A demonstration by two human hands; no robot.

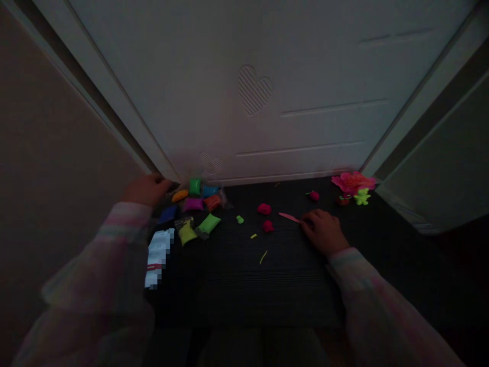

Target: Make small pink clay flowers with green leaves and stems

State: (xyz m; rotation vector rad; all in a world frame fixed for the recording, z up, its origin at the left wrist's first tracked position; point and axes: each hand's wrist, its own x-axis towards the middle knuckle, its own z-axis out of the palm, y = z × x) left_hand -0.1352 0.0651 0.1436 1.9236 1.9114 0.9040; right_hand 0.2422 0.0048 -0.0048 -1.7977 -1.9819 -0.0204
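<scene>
At the back left, my left hand is closed, its fingers curled beside the clear bags of coloured modelling clay; what they hold, if anything, is hidden. My right hand rests low over the table with its fingers closed on the end of a pink plastic clay knife, whose blade points left. Left of the blade sit two red clay lumps. A small light-green clay piece, a short yellow bit and a thin yellow strip lie in the middle.
Several clay packets, such as a purple one and a green one, cover the left side. A lit phone lies nearer me. At the back right are a pink flower, a yellow bear figure and a red ball.
</scene>
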